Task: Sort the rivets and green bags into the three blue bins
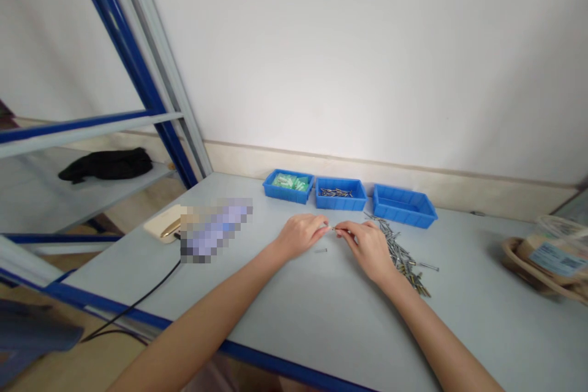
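Observation:
My left hand [301,236] and my right hand [365,248] meet above the light grey table [294,312], their fingertips pinching a small metal part [333,228] from both sides. A loose pile of long metal screws [400,252] lies just beyond my right hand. A short metal piece [320,250] rests on the table below the gap between my hands. Three blue plastic bins stand along the back: one of green packets [288,195], one of screws [340,203], and a third [403,215] to the right.
A cream-coloured object [163,223] and a pixelated patch [215,229] sit at the table's left. A black cable [138,297] runs off the front edge. A woven basket [546,263] holds packaging at the right. Blue metal shelving [133,61] with black cloth [105,165] stands at the left.

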Motion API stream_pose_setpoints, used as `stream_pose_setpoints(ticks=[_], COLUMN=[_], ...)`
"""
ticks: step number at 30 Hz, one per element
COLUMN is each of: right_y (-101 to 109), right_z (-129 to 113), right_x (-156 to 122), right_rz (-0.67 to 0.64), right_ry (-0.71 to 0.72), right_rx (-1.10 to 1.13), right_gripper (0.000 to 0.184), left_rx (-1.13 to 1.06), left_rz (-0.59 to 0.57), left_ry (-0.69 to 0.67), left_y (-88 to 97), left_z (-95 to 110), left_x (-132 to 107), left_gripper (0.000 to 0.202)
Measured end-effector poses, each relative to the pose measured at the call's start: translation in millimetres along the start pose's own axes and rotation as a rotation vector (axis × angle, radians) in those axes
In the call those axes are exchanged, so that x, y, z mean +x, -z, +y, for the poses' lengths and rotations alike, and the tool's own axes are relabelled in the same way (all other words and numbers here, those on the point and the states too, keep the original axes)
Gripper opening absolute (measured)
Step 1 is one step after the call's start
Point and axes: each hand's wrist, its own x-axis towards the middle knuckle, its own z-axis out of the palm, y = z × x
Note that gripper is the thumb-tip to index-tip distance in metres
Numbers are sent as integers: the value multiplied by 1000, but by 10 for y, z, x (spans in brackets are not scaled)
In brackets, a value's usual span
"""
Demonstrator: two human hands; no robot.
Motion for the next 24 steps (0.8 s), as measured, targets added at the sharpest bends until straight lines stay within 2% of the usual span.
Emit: stream_pose_setpoints(ticks=[3, 6, 9, 11, 13, 15, 19, 21, 24], right_y=[25, 87, 162, 220, 285, 353, 471, 507, 520], right_z=[48, 100, 132, 166, 236, 353, 620, 684, 671], right_x=[211, 624, 976, 1023, 885, 613, 41, -115, -173], right_rz=[-21, -38, 59, 132, 119, 13, -196, -263, -348], right_ry=[-95, -185, -193, -197, -194, -167, -162, -192, -231], right_rx=[9, -18, -142, -150, -106, -76, -29, -2, -47], right_gripper=[20, 23, 21, 25, 25, 22, 21, 19, 15], left_rx=[-25, 4, 29, 34, 32, 30, 15, 0, -7], left_rz=[125, 194, 154, 115, 98, 118, 156, 139, 111], left_ry=[139, 185, 175, 139, 85, 36, -22, -37, -44], left_y=[24, 71, 109, 117, 112, 98, 68, 60, 56], left_z=[-71, -163, -246, -289, -320, -330, -279, -235, -183], left_x=[27, 58, 57, 41, 24, 15, 21, 27, 31], left_gripper=[25, 35, 53, 56, 44, 34, 36, 35, 36])
